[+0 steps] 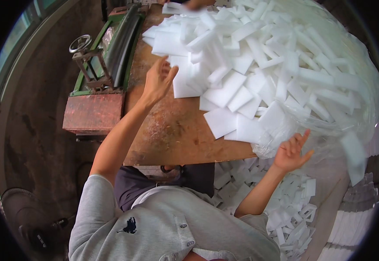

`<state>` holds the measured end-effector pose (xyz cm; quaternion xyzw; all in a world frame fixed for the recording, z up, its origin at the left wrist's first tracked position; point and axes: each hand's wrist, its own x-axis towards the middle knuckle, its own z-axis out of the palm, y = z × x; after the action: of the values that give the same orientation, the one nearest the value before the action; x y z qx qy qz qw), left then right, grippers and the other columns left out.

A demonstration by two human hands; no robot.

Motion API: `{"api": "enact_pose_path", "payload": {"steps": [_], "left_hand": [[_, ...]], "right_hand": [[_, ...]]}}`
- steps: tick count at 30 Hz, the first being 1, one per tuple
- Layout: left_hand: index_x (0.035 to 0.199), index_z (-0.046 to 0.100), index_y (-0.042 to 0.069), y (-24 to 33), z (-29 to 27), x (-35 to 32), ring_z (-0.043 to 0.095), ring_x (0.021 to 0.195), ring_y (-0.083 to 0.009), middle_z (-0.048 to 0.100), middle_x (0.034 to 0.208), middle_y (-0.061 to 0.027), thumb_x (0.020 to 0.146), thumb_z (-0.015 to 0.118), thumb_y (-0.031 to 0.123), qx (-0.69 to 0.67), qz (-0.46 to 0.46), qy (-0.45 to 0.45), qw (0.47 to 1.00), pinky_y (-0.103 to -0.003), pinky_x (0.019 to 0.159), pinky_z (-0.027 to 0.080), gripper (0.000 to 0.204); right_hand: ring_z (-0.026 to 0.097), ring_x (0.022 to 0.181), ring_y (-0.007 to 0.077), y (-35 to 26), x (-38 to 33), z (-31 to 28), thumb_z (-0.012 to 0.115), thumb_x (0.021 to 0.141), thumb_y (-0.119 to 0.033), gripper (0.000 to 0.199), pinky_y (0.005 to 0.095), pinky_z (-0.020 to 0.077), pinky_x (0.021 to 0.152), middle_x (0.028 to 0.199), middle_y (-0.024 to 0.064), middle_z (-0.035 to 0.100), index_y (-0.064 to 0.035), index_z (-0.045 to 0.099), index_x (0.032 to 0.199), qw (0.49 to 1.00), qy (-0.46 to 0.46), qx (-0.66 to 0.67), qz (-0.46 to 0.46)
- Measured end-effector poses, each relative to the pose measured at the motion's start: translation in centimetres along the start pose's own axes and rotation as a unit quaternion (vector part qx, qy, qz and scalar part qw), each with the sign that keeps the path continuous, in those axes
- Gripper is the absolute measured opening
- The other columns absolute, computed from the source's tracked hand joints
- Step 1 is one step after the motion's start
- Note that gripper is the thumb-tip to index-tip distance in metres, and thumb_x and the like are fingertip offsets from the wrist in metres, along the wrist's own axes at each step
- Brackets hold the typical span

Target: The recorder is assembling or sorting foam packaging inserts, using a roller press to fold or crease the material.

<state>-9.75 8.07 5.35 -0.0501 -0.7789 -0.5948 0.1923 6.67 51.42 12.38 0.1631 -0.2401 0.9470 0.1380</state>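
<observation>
A big heap of white foam pieces (250, 52), flat squares and blocks, covers the right and far side of a worn brown wooden table (167, 135). My left hand (158, 80) is at the heap's left edge, beside a stack of white foam sheets (184, 80). Its thumb stands apart from the partly bent fingers, and nothing shows between them. My right hand (290, 153) is in front of the heap's near right corner, palm up with fingers spread and nothing in it. To its right, a slightly blurred white foam strip (353, 157) tilts downward, apart from the hand.
Clear plastic film (281, 126) wraps the heap's near and right edges. Many more foam pieces (285, 222) lie below, right of my legs. On the left stands a green-framed roller machine (120, 56) with a handwheel (80, 44). Another person's blurred hand (197, 4) shows at the far edge.
</observation>
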Motion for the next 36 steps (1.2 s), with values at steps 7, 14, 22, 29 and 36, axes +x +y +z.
{"api": "enact_pose_path", "payload": {"steps": [7, 14, 22, 29, 36], "left_hand": [[0.131, 0.060, -0.006, 6.0, 6.7, 11.4, 0.066, 0.108, -0.0422, 0.070, 0.114, -0.0279, 0.093, 0.071, 0.041, 0.381, 0.127, -0.079, 0.912, -0.049, 0.094, 0.055, 0.061], [0.122, 0.063, -0.009, 7.2, 2.6, 10.7, 0.066, 0.100, -0.0494, 0.070, 0.105, -0.0328, 0.094, 0.065, 0.030, 0.246, 0.173, 0.098, 0.949, -0.053, 0.092, 0.053, 0.048], [0.115, 0.063, -0.004, 2.6, -9.9, -7.5, 0.062, 0.089, -0.0190, 0.065, 0.096, -0.0113, 0.095, 0.065, 0.016, 0.064, -0.078, 0.148, 0.984, -0.034, 0.078, 0.051, 0.029], [0.121, 0.062, -0.002, 0.3, -12.4, -25.7, 0.061, 0.092, -0.0215, 0.065, 0.102, -0.0144, 0.092, 0.059, 0.012, 0.120, -0.224, 0.151, 0.955, -0.035, 0.087, 0.050, 0.032], [0.131, 0.063, -0.005, 1.1, -17.8, -27.6, 0.059, 0.096, -0.0142, 0.068, 0.105, -0.0082, 0.110, 0.054, 0.021, 0.096, -0.192, 0.238, 0.947, -0.030, 0.088, 0.049, 0.034]], "right_hand": [[0.067, 0.068, 0.0166, 16.6, 4.5, -1.2, 0.074, 0.097, -0.015, 0.043, 0.0316, 0.0536, 0.060, 0.101, 0.0097, 0.070, -0.0005, 0.064, 0.136, 0.719, -0.043, -0.686, 0.102], [0.070, 0.083, 0.0303, 25.2, 3.1, -0.1, 0.075, 0.091, -0.016, 0.037, 0.0418, 0.0583, 0.074, 0.099, 0.0156, 0.066, 0.0008, 0.070, 0.123, 0.532, -0.243, -0.811, -0.007], [0.068, 0.074, 0.0321, 36.1, 3.3, -0.7, 0.074, 0.088, -0.020, 0.055, 0.0352, 0.0608, 0.061, 0.106, 0.0205, 0.056, 0.0057, 0.056, 0.133, 0.349, -0.325, -0.879, -0.021], [0.070, 0.074, 0.0288, 34.8, 4.3, -1.2, 0.073, 0.086, -0.016, 0.061, 0.0395, 0.0588, 0.056, 0.099, 0.0157, 0.058, 0.0055, 0.056, 0.140, 0.319, -0.255, -0.904, -0.128], [0.064, 0.077, 0.0281, 28.2, -5.5, 0.2, 0.079, 0.082, -0.013, 0.056, 0.0390, 0.0577, 0.058, 0.094, 0.0109, 0.053, -0.0085, 0.065, 0.136, 0.393, -0.498, -0.759, -0.147]]}}
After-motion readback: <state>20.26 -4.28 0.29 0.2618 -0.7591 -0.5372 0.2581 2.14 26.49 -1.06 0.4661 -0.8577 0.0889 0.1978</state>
